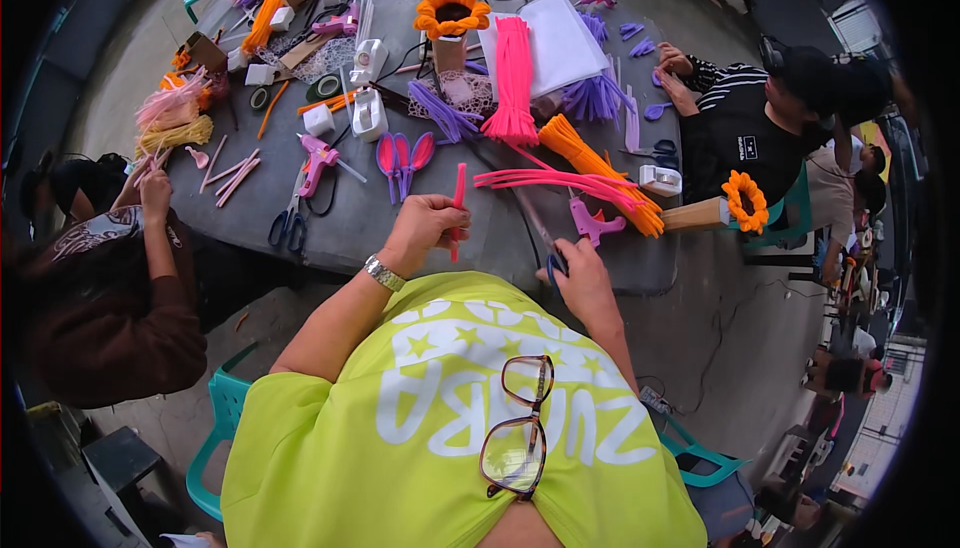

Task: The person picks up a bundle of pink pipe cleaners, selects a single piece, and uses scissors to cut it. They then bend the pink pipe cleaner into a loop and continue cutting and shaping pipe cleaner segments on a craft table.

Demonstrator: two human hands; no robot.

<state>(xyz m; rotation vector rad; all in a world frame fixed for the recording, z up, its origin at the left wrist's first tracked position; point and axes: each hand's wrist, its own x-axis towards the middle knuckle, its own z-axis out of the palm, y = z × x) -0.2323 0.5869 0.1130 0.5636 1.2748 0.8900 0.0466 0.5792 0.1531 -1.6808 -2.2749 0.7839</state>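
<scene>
My left hand [430, 226], with a metal watch at its wrist, pinches a short piece of pink pipe cleaner [460, 188] upright above the table's near edge. Scissors with dark blue handles [554, 264] are in my right hand [585, 286], their blades pointing away over the table; fingers partly cover the handles. Just beyond that hand, several long pink pipe cleaners [570, 182] lie across a bundle of orange pipe cleaners [592, 166]. A pink glue gun [597, 223] rests beside them. Left of centre are purple loops with pink centres [404, 160].
The grey-covered table [350, 233] also bears a pink pipe cleaner bundle [513, 78], orange flowers [452, 14], another glue gun [319, 160], scissors [288, 226] and white tape dispensers [369, 113]. People sit at left [120, 288] and right [745, 138]. Glasses [517, 438] hang from my shirt.
</scene>
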